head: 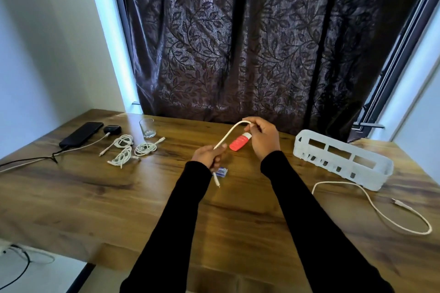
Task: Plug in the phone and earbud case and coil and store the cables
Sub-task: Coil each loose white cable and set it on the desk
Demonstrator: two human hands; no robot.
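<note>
Both of my hands hold one white cable (228, 137) above the wooden table (119, 197). My left hand (208, 156) grips it near one end, and its plug hangs below the fist. My right hand (262, 137) pinches the cable higher up, where it bends over. The rest of this cable trails on the table at the right (381, 214). A black phone (82, 133) and a dark earbud case (112, 129) lie at the far left, each with a cable running to it. Two loosely coiled white cables (123, 150) lie beside them.
A white perforated basket (342, 159) stands at the right. A red and white tube (239, 142) lies under my hands, with a small blue item (221, 171) near my left wrist. A drinking glass (147, 128) stands at the back left. A dark curtain hangs behind the table.
</note>
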